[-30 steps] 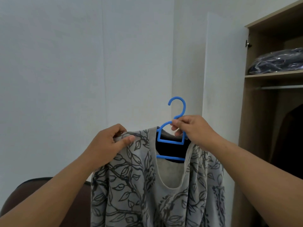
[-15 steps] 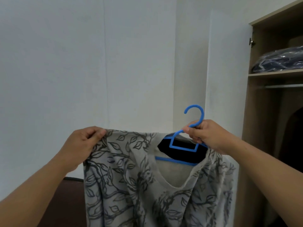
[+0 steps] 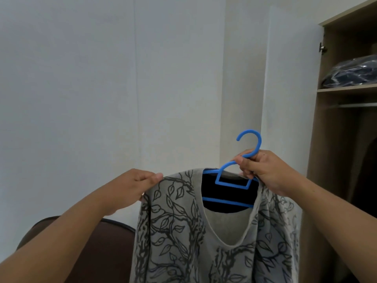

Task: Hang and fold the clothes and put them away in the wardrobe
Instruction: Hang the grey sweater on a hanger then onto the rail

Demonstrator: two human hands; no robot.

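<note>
A grey top with a dark leaf-and-branch print (image 3: 179, 231) hangs on a blue plastic hanger (image 3: 232, 181) in front of me. My right hand (image 3: 263, 172) grips the hanger at the base of its hook, which points up. My left hand (image 3: 130, 188) pinches the top's left shoulder, holding the fabric over the hanger's arm. The hanger's bars show through the wide neckline. The open wardrobe (image 3: 334, 127) stands at the right, its hanging rail (image 3: 355, 105) under a shelf.
The wardrobe's white door (image 3: 289, 88) stands open between the wall and the carcass. A dark garment in clear plastic (image 3: 353, 72) lies on the upper shelf. Dark clothing (image 3: 367, 166) hangs below the rail. A brown chair back (image 3: 114, 242) is at the lower left.
The hanger and top have shifted right toward the wardrobe and risen a little. My left hand slid out along the shoulder, then came back in, still holding the fabric.
</note>
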